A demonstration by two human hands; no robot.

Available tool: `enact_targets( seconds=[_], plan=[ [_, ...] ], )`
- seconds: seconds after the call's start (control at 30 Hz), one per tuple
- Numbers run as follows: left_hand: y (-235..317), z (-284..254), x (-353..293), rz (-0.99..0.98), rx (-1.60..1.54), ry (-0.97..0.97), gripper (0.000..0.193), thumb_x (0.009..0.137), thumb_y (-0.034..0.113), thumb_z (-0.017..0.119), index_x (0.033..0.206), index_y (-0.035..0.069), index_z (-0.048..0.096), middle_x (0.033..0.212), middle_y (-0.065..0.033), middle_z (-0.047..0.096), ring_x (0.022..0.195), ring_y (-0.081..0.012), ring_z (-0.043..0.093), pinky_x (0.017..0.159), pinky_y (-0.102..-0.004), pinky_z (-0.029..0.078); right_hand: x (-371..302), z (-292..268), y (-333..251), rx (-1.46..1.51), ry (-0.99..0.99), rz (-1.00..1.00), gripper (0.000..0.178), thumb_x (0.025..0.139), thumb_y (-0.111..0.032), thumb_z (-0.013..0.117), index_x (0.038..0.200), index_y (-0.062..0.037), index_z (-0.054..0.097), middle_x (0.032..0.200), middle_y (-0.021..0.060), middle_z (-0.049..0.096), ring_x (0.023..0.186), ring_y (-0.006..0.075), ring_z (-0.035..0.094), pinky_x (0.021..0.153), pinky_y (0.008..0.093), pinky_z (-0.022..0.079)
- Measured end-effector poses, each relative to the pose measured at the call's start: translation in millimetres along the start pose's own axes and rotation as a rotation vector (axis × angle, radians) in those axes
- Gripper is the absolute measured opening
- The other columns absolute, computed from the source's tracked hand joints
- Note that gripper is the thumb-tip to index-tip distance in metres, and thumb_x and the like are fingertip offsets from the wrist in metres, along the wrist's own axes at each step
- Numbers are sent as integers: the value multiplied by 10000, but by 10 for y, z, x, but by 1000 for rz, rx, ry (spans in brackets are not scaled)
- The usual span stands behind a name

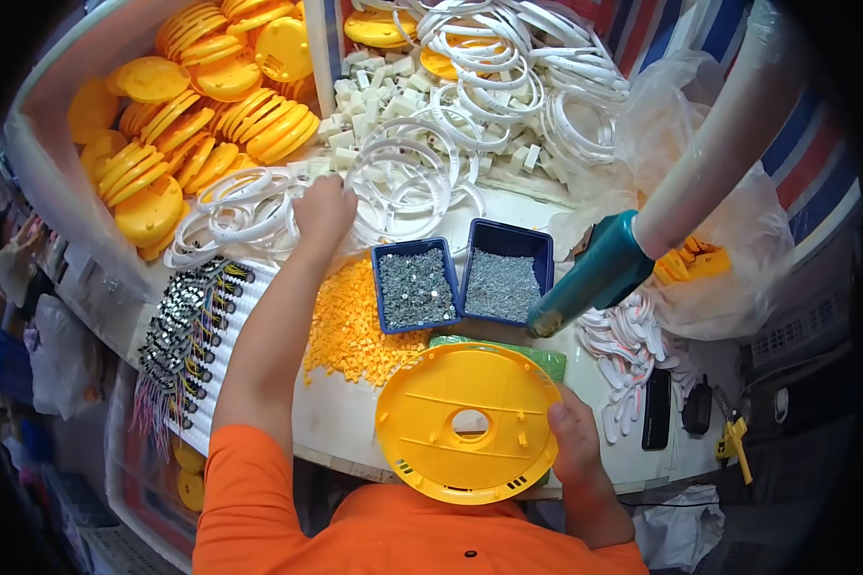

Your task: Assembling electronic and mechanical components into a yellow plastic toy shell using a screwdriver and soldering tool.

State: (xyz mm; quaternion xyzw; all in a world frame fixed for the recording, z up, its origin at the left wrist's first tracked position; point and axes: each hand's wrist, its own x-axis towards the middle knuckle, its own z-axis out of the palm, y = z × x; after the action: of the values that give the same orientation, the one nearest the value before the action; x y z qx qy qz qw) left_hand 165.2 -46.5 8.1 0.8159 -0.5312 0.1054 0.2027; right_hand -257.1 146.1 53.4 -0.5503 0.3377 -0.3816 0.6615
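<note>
My right hand [575, 436] grips the right rim of a round yellow plastic cover [431, 407]. The cover's ribbed inside faces up; it has a hole in the middle and slots along its lower edge. My left hand [326, 209] reaches to the back of the table, its fingers closed among thin white plastic rings [403, 187]. What the left fingers hold, if anything, is hidden. Small white plastic blocks [393, 91] lie heaped just beyond that hand.
Yellow discs [177, 134] fill the back left. Two blue bins [458, 311] of small metal parts stand mid-table beside small yellow pieces [355, 321]. A teal-handled tool [594, 273] slants in from the right. Wired parts [187, 326] lie left; a black phone [656, 410] lies right.
</note>
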Motion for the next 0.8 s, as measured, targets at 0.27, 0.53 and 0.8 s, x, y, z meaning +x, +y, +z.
enact_targets(
  seconds=[0.27, 0.53, 0.8],
  plan=[
    [-210, -811, 235, 203, -136, 428, 195, 948, 214, 641, 1089, 121, 738, 1103, -94, 716, 955, -333, 689, 830, -470, 524, 39, 145, 60, -25, -32, 71, 506, 1045, -319, 473, 1342, 86, 526, 1226, 114, 642, 1105, 150, 597, 960, 280, 461],
    [-641, -1320, 285, 510, 42, 758, 155, 947, 188, 661, 1061, 187, 766, 1284, -40, 656, 1156, -272, 623, 967, -419, 452, 80, 179, 121, -11, -51, 64, 422, 1068, -220, 444, 1373, 66, 505, 1213, 71, 624, 1088, 99, 565, 940, 254, 459],
    [-847, -1287, 378, 397, -497, 576, 153, 973, 89, 624, 1086, 28, 708, 1083, -133, 710, 974, -267, 695, 855, -349, 540, 95, 190, 125, -35, -62, 52, 477, 1069, -277, 446, 1387, 75, 497, 1268, 107, 619, 1145, 141, 574, 982, 278, 450]
  ],
)
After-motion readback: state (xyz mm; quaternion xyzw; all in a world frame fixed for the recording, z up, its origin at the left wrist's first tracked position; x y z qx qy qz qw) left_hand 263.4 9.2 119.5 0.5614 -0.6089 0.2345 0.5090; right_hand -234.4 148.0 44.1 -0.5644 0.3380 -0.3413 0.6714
